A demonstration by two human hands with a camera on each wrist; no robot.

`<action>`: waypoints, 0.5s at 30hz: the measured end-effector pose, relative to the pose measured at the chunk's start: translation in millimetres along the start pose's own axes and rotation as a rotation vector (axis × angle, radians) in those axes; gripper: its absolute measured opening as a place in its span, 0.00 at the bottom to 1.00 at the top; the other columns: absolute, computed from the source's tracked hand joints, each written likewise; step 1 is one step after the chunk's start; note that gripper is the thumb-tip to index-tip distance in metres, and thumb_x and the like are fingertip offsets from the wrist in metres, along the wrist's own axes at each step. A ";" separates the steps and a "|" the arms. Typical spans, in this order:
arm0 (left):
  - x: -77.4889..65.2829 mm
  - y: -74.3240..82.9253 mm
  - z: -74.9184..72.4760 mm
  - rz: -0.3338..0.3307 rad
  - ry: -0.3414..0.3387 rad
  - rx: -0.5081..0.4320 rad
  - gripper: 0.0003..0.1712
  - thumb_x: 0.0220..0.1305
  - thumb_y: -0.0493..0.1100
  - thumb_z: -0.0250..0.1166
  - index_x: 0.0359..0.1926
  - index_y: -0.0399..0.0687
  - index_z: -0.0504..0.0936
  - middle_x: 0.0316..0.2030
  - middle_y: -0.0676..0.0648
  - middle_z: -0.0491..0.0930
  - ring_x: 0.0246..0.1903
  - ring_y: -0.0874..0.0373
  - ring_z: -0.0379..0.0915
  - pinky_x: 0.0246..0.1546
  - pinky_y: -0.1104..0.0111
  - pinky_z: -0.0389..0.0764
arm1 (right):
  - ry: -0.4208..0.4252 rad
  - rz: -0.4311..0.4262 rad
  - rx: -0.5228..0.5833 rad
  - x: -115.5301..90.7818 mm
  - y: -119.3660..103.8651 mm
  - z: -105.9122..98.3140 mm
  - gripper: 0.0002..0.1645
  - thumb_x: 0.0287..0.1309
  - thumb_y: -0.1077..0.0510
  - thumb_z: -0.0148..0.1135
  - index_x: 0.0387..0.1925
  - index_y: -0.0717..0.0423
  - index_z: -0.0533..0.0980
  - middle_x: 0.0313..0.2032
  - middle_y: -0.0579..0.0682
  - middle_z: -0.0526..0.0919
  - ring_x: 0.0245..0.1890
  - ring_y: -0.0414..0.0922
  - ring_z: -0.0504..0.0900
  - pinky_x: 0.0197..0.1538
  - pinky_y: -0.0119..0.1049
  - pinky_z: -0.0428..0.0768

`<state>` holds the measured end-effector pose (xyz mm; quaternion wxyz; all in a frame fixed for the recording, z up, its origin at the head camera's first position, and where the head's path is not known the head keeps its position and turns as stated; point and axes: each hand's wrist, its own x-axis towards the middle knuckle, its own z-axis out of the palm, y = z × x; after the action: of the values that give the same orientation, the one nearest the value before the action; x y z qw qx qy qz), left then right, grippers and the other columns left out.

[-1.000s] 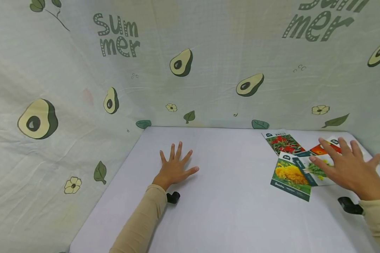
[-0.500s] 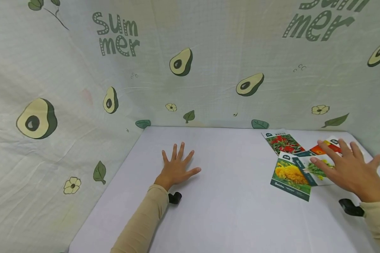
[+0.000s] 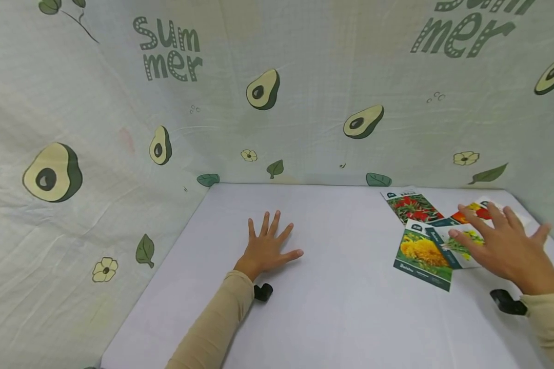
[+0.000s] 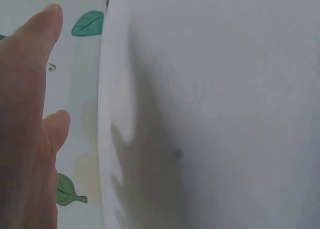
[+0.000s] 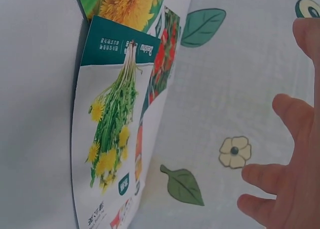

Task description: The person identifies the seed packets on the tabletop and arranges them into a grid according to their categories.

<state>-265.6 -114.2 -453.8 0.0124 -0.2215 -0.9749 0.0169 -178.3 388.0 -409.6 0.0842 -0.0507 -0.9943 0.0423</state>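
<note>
Several seed packets lie overlapping at the far right of the white table. One shows a yellow-orange bloom (image 3: 423,255), and a white-fronted packet with dandelion plants (image 5: 112,124) overlaps it. Behind them are a packet with red flowers (image 3: 413,208) and one with orange and red flowers (image 3: 457,218). My right hand (image 3: 512,248) hovers palm down with spread fingers, partly covering the white packet and the orange one. Over the left half of the table, my left hand (image 3: 265,251) is also spread, holding nothing; its shadow falls on the cloth in the left wrist view.
The white table (image 3: 332,287) meets a hanging cloth backdrop (image 3: 304,61) printed with avocados and leaves along its back and left edges. A black wrist camera (image 3: 263,292) sits under the left sleeve, and another black camera (image 3: 508,302) under the right.
My left hand has drifted right and slightly nearer, fingers still spread. The right hand has shifted a little to the left over the packets, which stay where they were.
</note>
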 end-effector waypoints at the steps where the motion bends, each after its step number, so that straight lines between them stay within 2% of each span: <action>1: 0.1 1.2 -0.1 0.006 0.005 -0.003 0.53 0.59 0.86 0.34 0.80 0.69 0.50 0.80 0.45 0.31 0.77 0.40 0.22 0.65 0.32 0.23 | 0.002 -0.001 0.002 -0.2 -0.3 0.8 0.58 0.63 0.22 0.44 0.80 0.50 0.42 0.73 0.75 0.38 0.69 0.79 0.35 0.55 0.81 0.21; 9: 1.6 11.7 -1.2 0.021 -0.006 0.004 0.53 0.60 0.86 0.34 0.80 0.69 0.51 0.79 0.45 0.31 0.76 0.40 0.20 0.65 0.33 0.20 | 0.003 0.000 0.021 -0.9 -0.7 6.3 0.58 0.63 0.21 0.45 0.79 0.51 0.45 0.73 0.75 0.35 0.70 0.77 0.34 0.55 0.81 0.22; 15: 4.7 17.5 3.5 0.024 -0.008 0.004 0.53 0.60 0.86 0.33 0.80 0.70 0.50 0.79 0.45 0.31 0.76 0.40 0.19 0.64 0.32 0.21 | 0.016 -0.030 0.046 -0.6 -6.1 8.8 0.55 0.64 0.24 0.49 0.79 0.47 0.47 0.73 0.75 0.39 0.70 0.76 0.35 0.55 0.82 0.23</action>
<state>-262.4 -96.4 -457.9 0.0089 -0.2333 -0.9722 0.0196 -179.8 381.2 -417.7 0.0937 -0.0340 -0.9930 0.0636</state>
